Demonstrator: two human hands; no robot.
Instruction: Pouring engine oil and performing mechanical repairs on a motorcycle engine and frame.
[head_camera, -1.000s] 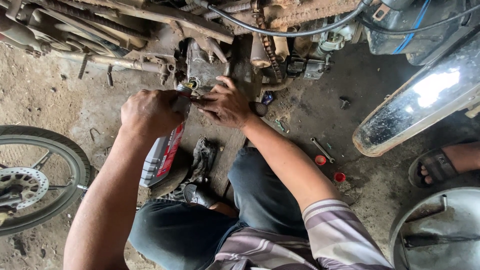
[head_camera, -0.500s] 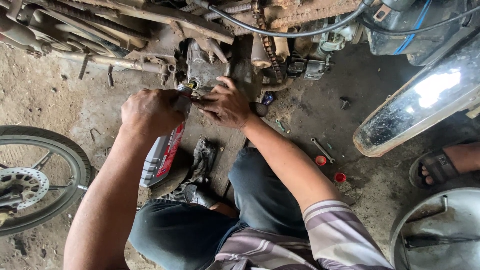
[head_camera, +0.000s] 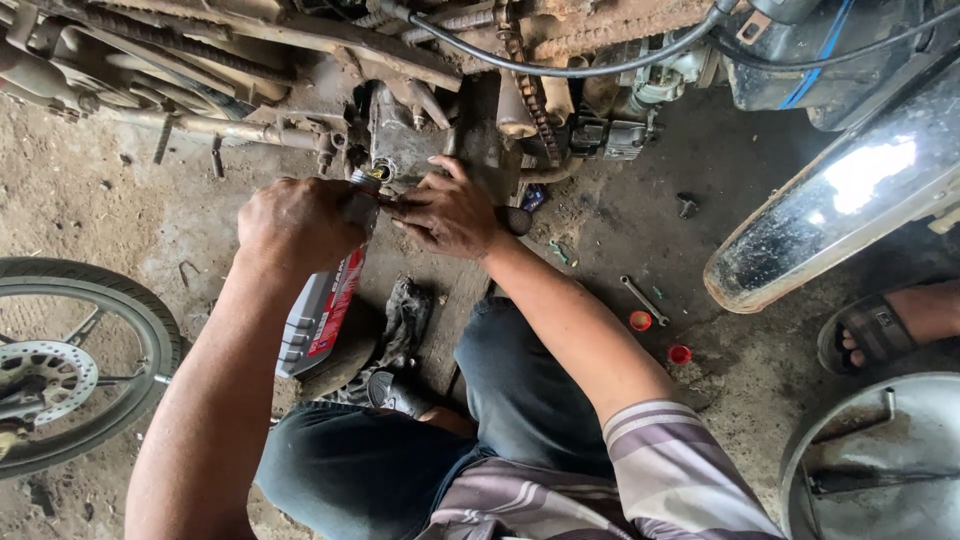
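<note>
My left hand (head_camera: 300, 222) grips the upper end of a grey and red plastic oil bottle (head_camera: 320, 315), tilted so its neck meets a small filler hole (head_camera: 382, 172) in the dirty motorcycle engine (head_camera: 420, 130). My right hand (head_camera: 450, 212) rests fingers spread on the engine casing beside the bottle's neck, fingertips touching it. I am crouched, with my knees in dark jeans (head_camera: 500, 390) below the arms.
A spoked wheel with brake disc (head_camera: 60, 370) lies at left. A chrome mudguard (head_camera: 850, 200) slants at right, another person's sandalled foot (head_camera: 890, 325) below it. A spanner (head_camera: 645, 300), two small red caps (head_camera: 640, 321) and a rag (head_camera: 405, 320) lie on the dirt floor. A metal basin (head_camera: 880, 460) sits bottom right.
</note>
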